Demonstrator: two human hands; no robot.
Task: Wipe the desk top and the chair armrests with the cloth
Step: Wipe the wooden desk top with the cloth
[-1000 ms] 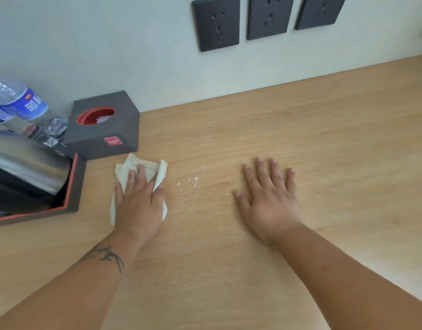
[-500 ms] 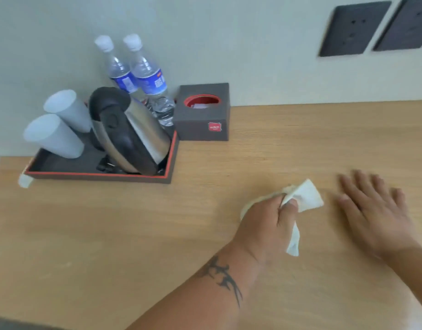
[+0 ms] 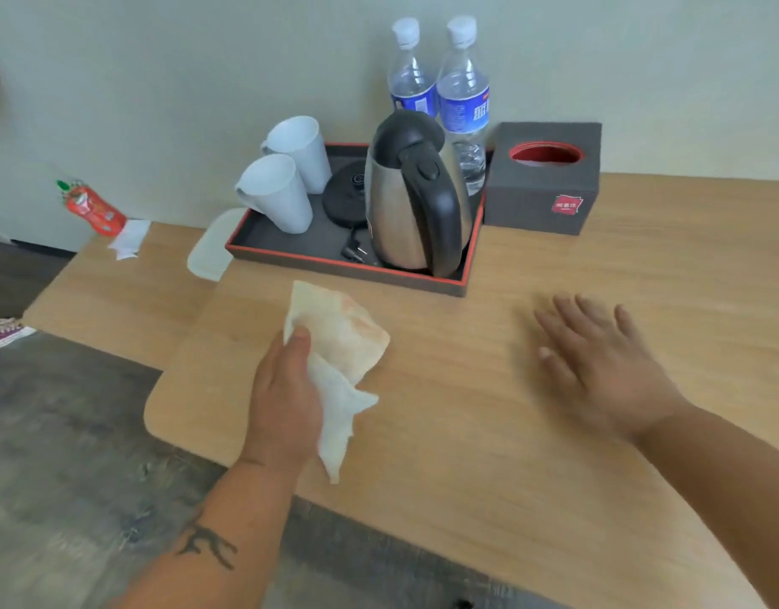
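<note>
Head view: single wide-angle picture looking down on a wooden desk (image 3: 532,454) against a pale wall.
Cloth (image 3: 341,345): white, crumpled, centre of the frame, lying on the desk just in front of the tray; its long axis runs from upper left to lower right, one corner pointing toward the tray, a thin tail trailing toward the near desk edge.
Left hand (image 3: 286,402): lower centre, closed around the cloth's left side, thumb on top, knuckles toward the camera; dark tattoo on the forearm.
Right hand (image 3: 607,367): right of centre, flat with fingers spread, holding nothing, blurred; whether the palm touches the desk I cannot tell.
Tray (image 3: 335,268): dark with a red rim, upper centre, by the wall.
On the tray: steel kettle (image 3: 405,204) with black handle, its round base beside it, two white cups (image 3: 277,195) upside down.
Bottles (image 3: 462,94): two water bottles upright behind the kettle.
Tissue box (image 3: 541,200): dark grey with a round red opening, just right of the tray.
Upper left of the frame: red packet (image 3: 93,208) at the far desk corner.
</note>
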